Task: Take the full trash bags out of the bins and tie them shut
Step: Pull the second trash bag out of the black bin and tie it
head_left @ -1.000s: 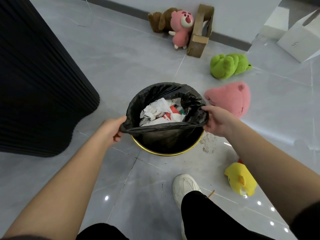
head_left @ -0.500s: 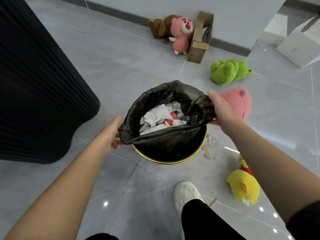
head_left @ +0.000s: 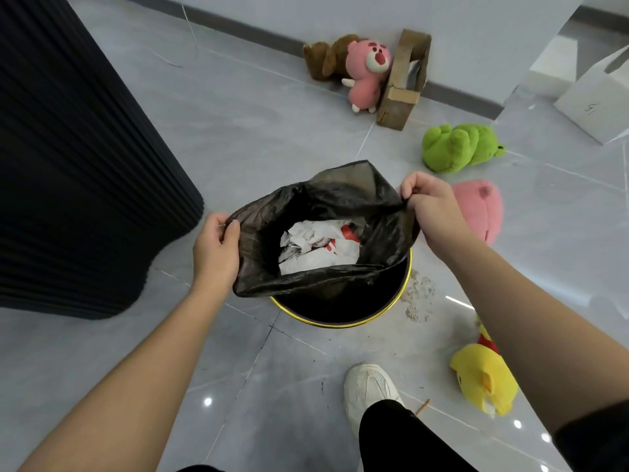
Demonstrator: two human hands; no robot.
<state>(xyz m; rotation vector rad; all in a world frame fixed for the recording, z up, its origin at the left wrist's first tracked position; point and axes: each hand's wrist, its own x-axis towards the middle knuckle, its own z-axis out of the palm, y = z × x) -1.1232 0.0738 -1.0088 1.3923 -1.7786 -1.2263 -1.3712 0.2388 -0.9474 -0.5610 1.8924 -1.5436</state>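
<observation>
A black trash bag [head_left: 343, 199] hangs lifted above a round black bin with a gold rim [head_left: 343, 321] on the grey tiled floor. The bag's mouth gapes and shows crumpled white paper and red scraps [head_left: 316, 247] inside. My left hand [head_left: 214, 250] pinches the bag's left edge. My right hand [head_left: 432, 212] pinches the right edge, slightly higher. The bag's lower part still dips inside the bin.
A dark ribbed black panel [head_left: 68, 165] stands at the left. Plush toys lie around: pink bear [head_left: 367, 73], green [head_left: 456, 148], pink [head_left: 483, 209], yellow [head_left: 483, 379]. A cardboard box [head_left: 405, 80] leans on the wall. White boxes [head_left: 599, 97] sit far right. My white shoe [head_left: 371, 390] is below the bin.
Both hands have raised the bag's rim off the bin's edge and upward. The bag's mouth is now clear of the bin's rim and drawn narrower.
</observation>
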